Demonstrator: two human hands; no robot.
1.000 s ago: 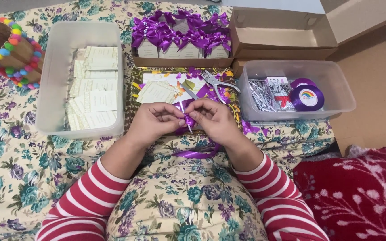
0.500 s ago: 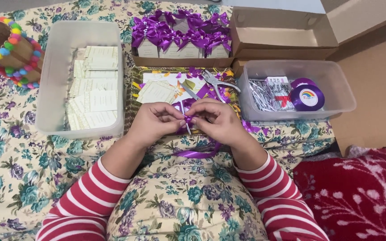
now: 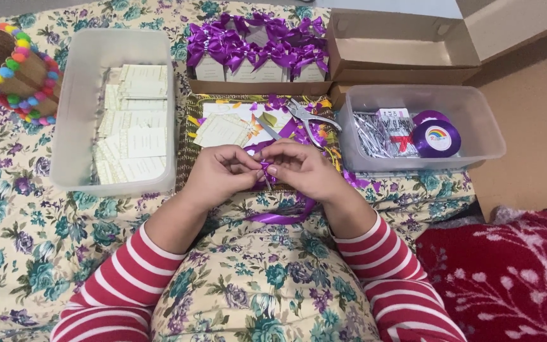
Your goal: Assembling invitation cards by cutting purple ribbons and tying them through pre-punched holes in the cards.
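Both hands meet at the middle of the view, fingertips pinched together on a small purple ribbon bow (image 3: pixel 265 170): the left hand (image 3: pixel 218 174) closes on it from one side and the right hand (image 3: pixel 304 168) from the other, thumbs and forefingers pressed onto the knot so that little of it shows between them. From the pinch a loose tail of purple ribbon (image 3: pixel 280 217) drops toward the person and curls on the flowered cloth (image 3: pixel 20 253) just below the right wrist. Just beyond the fingertips lies a patterned tray (image 3: pixel 188 136) holding pale cards (image 3: pixel 221 128), scraps of ribbon and a pair of metal pliers (image 3: pixel 308 117), the pliers being a little past the right hand. Farther beyond the grip stands a cardboard box (image 3: pixel 400 54) with a row of small favour boxes (image 3: pixel 254 54) topped by purple bows. To the left of the left hand sits a clear plastic tub (image 3: pixel 74 114) filled with stacks of cream cards; farther left is a round holder rimmed with coloured pompoms (image 3: pixel 14 73). To the right of the right hand sits a second clear tub (image 3: pixel 482 126) with a purple ribbon spool (image 3: pixel 437 137) and silvery wire ties (image 3: pixel 370 132). Red-and-white striped sleeves (image 3: pixel 121 278) cover both forearms.
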